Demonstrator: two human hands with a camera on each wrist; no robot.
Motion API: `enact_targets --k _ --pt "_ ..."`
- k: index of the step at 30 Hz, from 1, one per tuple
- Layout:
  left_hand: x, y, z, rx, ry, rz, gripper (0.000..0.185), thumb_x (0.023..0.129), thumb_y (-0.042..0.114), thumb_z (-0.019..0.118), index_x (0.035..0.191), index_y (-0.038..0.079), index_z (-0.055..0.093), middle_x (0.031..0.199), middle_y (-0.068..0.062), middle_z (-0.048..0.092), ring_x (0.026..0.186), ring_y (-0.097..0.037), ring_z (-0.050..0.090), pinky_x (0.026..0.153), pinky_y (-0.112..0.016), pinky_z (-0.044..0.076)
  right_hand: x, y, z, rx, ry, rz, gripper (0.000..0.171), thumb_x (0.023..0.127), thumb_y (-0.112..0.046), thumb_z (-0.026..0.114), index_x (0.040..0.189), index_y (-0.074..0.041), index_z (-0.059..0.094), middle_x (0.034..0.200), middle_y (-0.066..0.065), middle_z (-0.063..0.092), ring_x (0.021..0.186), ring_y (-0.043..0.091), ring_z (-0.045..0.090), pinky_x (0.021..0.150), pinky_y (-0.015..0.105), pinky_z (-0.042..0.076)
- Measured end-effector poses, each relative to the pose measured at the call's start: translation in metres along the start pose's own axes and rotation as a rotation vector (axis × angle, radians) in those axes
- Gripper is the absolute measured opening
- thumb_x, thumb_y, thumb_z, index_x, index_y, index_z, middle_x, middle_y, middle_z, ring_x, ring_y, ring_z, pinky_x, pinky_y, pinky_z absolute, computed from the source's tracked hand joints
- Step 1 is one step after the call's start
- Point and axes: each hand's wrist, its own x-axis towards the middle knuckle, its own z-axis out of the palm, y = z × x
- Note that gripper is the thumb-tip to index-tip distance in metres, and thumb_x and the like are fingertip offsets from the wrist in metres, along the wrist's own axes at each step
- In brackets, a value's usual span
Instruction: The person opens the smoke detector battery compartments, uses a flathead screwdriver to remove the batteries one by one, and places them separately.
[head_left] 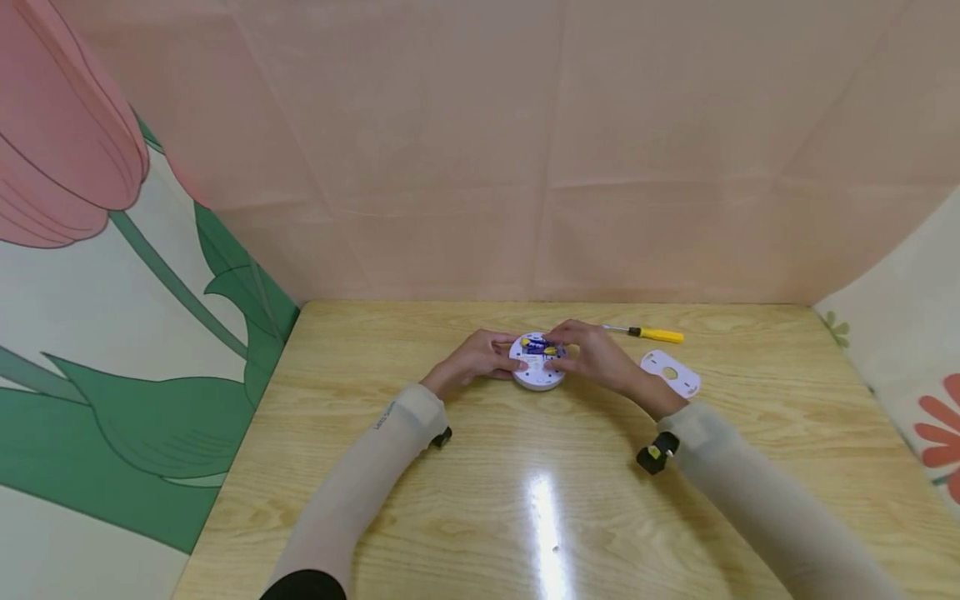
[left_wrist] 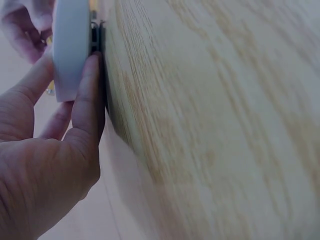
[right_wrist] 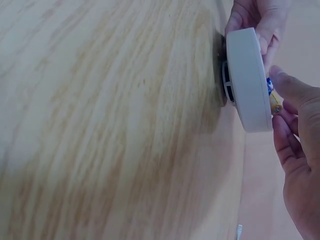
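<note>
A round white smoke detector point(head_left: 538, 383) rests on the table with its back side up, and blue-and-yellow batteries point(head_left: 534, 343) show in its compartment. My left hand point(head_left: 480, 354) grips its left rim, thumb on top and fingers along the side and underneath, as the left wrist view shows. From the other side my right hand point(head_left: 596, 357) pinches a battery point(right_wrist: 275, 104) that juts up from the detector's back. Its fingers partly hide the compartment. Dark slots of the detector's vented front point(right_wrist: 228, 82) face the tabletop.
Right of the detector lies a white oblong mounting plate point(head_left: 686, 382) with a round hole, close to my right forearm. Behind it is a screwdriver point(head_left: 662, 335) with a yellow handle. A pink cloth wall point(head_left: 540, 167) rises at the table's point(head_left: 420, 517) back edge.
</note>
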Motion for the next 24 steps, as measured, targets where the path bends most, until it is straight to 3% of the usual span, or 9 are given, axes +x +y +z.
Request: enact_targets --k 7,16,24 --pt "0.000 0.000 0.000 -0.004 -0.001 0.001 0.062 0.090 -0.001 0.083 0.148 0.006 0.061 0.115 -0.016 0.076 0.093 -0.024 0.078 0.088 -0.037 0.068 0.002 0.004 0.005 -0.019 0.055 -0.063 0.037 0.082 -0.007 0.093 0.114 0.005 0.079 0.109 0.016 0.076 0.097 0.031 0.074 0.082 0.046 0.067" --pt "0.000 0.001 0.001 0.001 0.018 -0.007 0.063 0.090 -0.001 0.084 0.148 0.006 0.061 0.113 -0.015 0.076 0.093 -0.023 0.078 0.088 -0.037 0.067 0.005 0.003 0.011 -0.039 0.103 -0.061 0.027 0.081 -0.003 0.092 0.105 0.002 0.082 0.102 0.015 0.076 0.091 0.031 0.074 0.078 0.046 0.066" --pt "-0.002 0.000 0.001 -0.011 0.014 -0.014 0.064 0.090 -0.001 0.083 0.149 0.006 0.060 0.114 -0.015 0.075 0.093 -0.023 0.078 0.088 -0.036 0.068 0.006 0.002 0.011 -0.042 0.066 -0.022 0.023 0.084 -0.002 0.089 0.106 0.001 0.083 0.103 0.014 0.077 0.093 0.032 0.074 0.079 0.047 0.065"
